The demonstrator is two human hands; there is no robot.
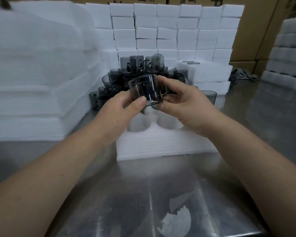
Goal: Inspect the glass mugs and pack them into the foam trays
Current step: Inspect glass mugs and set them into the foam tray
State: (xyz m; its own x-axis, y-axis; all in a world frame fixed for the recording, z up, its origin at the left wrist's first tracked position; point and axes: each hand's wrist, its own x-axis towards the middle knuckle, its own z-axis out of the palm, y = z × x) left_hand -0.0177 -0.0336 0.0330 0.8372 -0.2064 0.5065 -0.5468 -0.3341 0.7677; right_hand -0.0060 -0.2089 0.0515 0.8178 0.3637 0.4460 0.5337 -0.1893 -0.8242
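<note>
Step in hand: inspection. Smoked-glass mug (143,89) is held up in both hands, clear of the bench (178,185), over the far edge of an open foam tray (161,144).

Left hand (125,106): fingers curled, thumb (140,101) pressed on the near wall of the mug low down, by its base. The other fingers are hidden behind the glass.

Right hand (183,103): pinches the mug's right side, the handle side. Fingertips (164,81) lie over the upper edge and the thumb sits below. The handle itself is mostly hidden.

The mug is tilted, not upright. The tray's round pockets (138,124) just beneath look unfilled.

Next, by my reading: if the glass passes, level it and lower it into a pocket, with the handle turned to suit the cut-out.

The pile of unpacked mugs (137,69) sits behind the tray, toward the back edge.
</note>
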